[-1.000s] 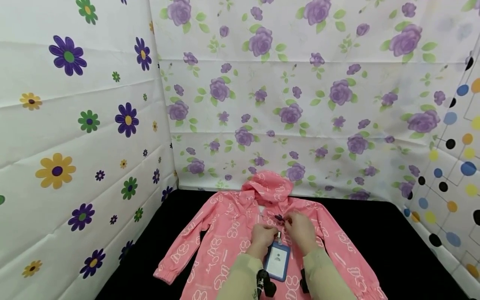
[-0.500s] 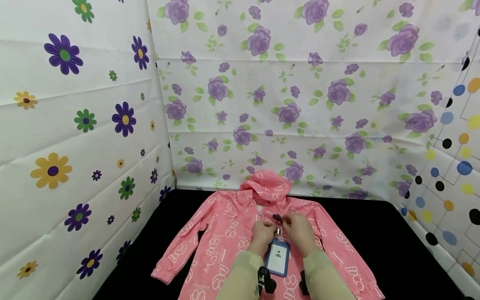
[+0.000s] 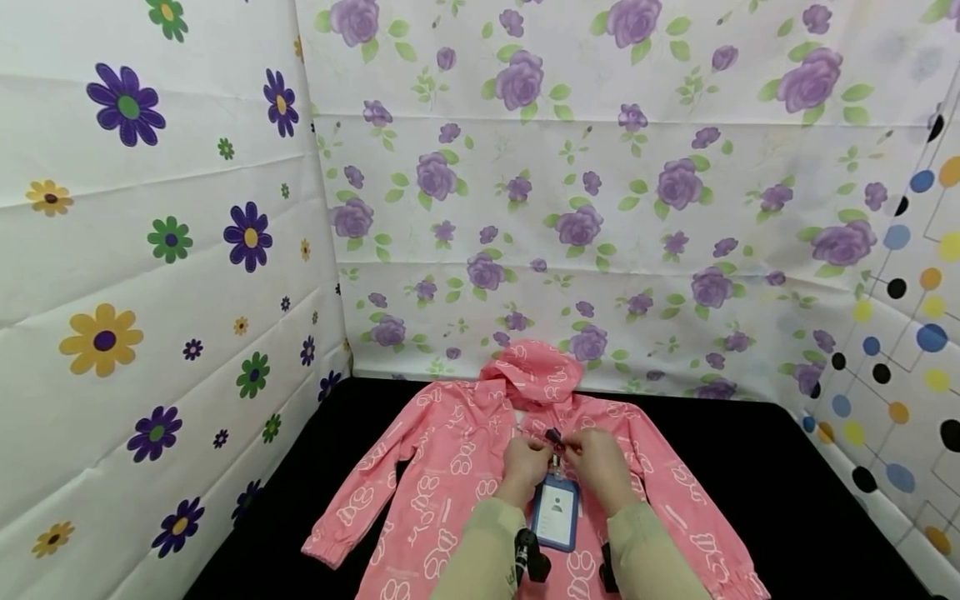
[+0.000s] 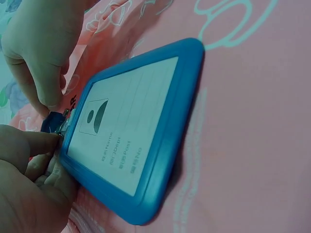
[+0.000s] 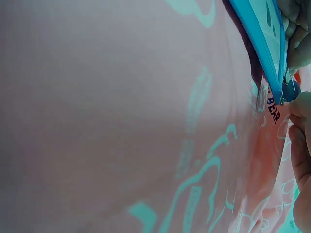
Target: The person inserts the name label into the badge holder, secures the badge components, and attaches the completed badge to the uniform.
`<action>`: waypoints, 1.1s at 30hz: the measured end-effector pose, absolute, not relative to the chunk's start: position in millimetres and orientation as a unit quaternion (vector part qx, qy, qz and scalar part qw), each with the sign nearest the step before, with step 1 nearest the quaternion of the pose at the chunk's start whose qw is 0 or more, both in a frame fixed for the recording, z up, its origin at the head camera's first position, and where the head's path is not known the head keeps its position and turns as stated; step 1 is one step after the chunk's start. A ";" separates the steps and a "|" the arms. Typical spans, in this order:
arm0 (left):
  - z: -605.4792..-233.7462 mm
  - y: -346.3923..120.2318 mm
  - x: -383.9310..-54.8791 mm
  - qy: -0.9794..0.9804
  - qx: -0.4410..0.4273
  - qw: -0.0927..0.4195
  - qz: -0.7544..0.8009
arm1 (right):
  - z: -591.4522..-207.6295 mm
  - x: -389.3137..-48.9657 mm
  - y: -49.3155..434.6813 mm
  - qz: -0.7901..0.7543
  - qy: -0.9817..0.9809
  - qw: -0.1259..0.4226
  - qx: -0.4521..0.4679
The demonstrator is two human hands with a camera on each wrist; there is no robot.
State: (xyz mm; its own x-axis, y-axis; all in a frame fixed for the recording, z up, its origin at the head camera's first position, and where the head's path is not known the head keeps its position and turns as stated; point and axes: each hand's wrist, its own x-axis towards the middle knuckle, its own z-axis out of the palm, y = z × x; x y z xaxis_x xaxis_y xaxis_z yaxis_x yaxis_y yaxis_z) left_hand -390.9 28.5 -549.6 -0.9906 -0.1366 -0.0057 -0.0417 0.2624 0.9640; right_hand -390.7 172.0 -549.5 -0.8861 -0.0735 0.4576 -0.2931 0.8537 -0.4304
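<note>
A blue-framed badge holder with a white card hangs below its metal clip over the front of a pink hooded jacket. Thumb and finger of my left hand pinch the clip just above the holder. From the other side my right hand pinches the dark strap piece joined to the clip. Both sets of fingertips nearly meet there, by the BEAR lettering on the jacket. The fingers partly hide the clip, and its jaws cannot be made out.
The jacket lies spread on a black tabletop, hood toward the back wall, sleeves out to both sides. Flower-printed cloth hangs behind and at left; a dotted cloth hangs at right. Dark wrist devices sit near the cuffs.
The badge holder has shifted slightly up toward the hood. The dark strap piece has tilted between my fingers, and my right fingertips have come a little closer to my left hand.
</note>
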 end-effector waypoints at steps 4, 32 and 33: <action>-553.7 29.7 -392.7 -0.780 0.057 0.031 -0.622 | -551.2 -387.8 172.5 0.266 -0.933 0.218 0.105; -544.7 34.5 -390.1 -0.701 0.126 0.007 -0.702 | -558.3 -385.2 176.8 0.354 -0.912 0.182 0.096; -545.3 35.1 -391.4 -0.697 0.127 0.003 -0.706 | -559.2 -385.1 177.7 0.354 -0.912 0.184 0.094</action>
State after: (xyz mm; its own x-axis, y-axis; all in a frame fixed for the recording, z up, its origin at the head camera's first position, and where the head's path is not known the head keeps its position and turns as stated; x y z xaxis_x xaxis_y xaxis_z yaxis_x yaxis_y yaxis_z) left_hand -391.4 35.1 -545.3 -0.9677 -0.1812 -0.1754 -0.1730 -0.0291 0.9845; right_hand -385.1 177.7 -559.2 -0.9146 -0.0415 0.4022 -0.3018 0.7321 -0.6108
